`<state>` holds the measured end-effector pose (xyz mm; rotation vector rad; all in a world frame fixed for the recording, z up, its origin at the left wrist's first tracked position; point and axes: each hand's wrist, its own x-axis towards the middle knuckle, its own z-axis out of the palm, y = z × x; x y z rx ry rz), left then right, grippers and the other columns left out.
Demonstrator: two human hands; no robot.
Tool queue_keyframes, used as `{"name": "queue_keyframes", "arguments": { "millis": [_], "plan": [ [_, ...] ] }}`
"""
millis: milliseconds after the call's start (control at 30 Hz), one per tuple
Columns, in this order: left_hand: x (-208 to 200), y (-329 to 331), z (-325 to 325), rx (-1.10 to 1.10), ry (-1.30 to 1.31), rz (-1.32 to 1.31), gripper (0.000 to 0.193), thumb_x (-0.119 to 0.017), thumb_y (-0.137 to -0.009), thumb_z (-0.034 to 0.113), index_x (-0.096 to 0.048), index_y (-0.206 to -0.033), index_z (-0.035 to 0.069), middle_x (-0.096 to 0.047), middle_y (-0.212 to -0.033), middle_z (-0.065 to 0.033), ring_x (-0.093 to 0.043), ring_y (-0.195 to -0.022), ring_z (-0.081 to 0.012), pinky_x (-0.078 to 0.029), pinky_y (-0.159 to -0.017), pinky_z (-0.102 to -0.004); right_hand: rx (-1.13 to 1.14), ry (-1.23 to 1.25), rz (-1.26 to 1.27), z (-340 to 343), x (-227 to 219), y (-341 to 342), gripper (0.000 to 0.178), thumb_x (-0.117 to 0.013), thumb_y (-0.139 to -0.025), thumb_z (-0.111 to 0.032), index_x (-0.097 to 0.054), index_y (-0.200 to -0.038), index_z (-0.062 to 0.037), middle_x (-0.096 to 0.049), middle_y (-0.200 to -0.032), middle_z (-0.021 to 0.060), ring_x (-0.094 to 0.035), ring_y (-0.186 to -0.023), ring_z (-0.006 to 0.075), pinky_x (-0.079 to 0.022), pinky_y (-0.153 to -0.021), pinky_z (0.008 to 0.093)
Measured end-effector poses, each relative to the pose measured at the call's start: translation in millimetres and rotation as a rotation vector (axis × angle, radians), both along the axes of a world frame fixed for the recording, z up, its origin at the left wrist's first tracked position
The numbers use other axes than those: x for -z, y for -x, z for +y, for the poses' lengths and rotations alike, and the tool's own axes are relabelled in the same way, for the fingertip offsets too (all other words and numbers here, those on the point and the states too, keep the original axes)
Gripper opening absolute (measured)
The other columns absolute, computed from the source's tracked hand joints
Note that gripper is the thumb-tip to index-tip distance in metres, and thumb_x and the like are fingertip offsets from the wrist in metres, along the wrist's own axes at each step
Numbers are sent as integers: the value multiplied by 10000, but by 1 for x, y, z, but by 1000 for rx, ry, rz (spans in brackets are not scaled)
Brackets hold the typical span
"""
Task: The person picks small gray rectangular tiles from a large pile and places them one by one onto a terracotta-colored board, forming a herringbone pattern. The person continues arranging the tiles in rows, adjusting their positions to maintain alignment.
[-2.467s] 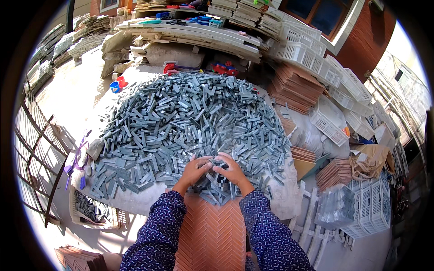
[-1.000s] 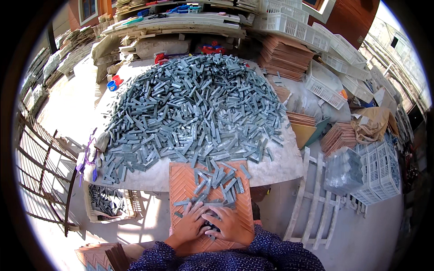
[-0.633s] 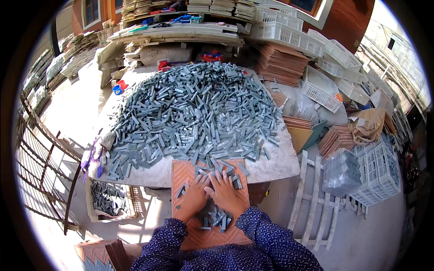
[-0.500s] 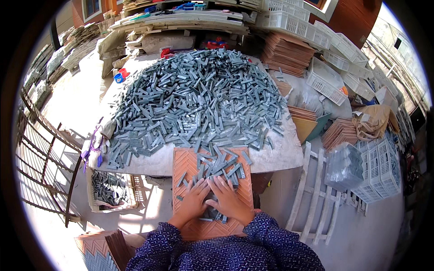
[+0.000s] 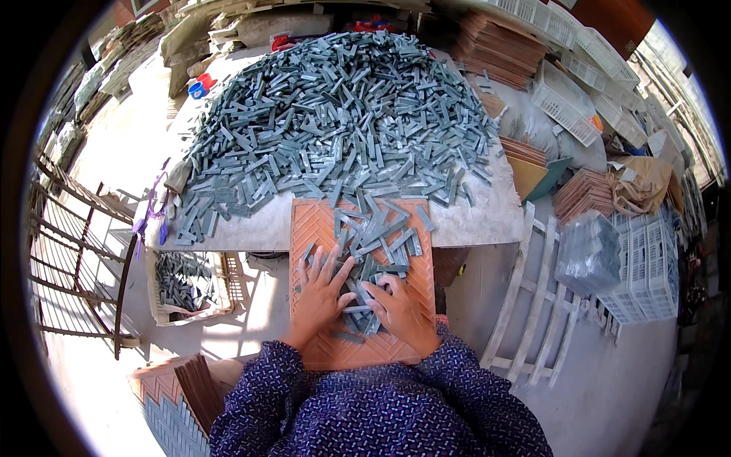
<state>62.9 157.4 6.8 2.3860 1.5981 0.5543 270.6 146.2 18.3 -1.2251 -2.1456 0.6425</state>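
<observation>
Strips (image 5: 378, 226), stone-grey, across herringbone board (image 5: 311, 221)

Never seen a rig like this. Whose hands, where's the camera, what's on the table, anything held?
No machine here: these are a person's own bare hands. The view comes from the left of two fisheye cameras worn on the head, looking down, so straight edges bend near the rim.

On the table is a big pile of loose grey-green strips. An orange-brown board with herringbone grooves reaches over the table's near edge toward the person, with more strips scattered on it.

The left hand is open, fingers spread over the board. The right hand has its fingers curled beside some strips; whether it grips one, I can't tell.
</observation>
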Motion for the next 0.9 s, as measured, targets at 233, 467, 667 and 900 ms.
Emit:
{"name": "queue_keyframes", "arguments": {
  "millis": [233,467,667,900],
  "plan": [
    [-2,-24,49,-143,-12,57,662,-606,-859,388,-368,-1447,200,-236,-1548,-87,-165,-1435,-342,-121,-1097,-635,157,62,211,57,-25,-1,310,-651,-845,-105,-596,-1146,-52,-580,-1114,146,-626,-835,309,-509,-700,347],
    [-1,-13,-55,89,54,-385,353,-642,-757,46,-617,-1108,74,-557,-1075,-138,-543,-974,-327,-446,-841,-415,228,320,109,-48,-7,-46,283,-740,-747,-81,-585,-977,-28,-614,-872,118,-626,-759,281,-501,-660,347],
    [-11,-27,-61,159,138,-332,353,-625,-718,13,-635,-1068,54,-565,-1051,-137,-552,-962,-314,-463,-824,-398,224,84,-15,-66,19,-34,399,-766,-682,-26,-578,-1033,-39,-615,-840,112,-612,-678,228,-492,-596,309],
    [-10,-22,-61,119,-11,-374,277,-624,-784,22,-641,-1060,41,-604,-1027,-131,-586,-953,-306,-479,-808,-373,288,175,-4,-80,10,-42,337,-693,-755,-11,-582,-1073,-9,-629,-866,108,-636,-734,224,-502,-677,301]
  ]
}}
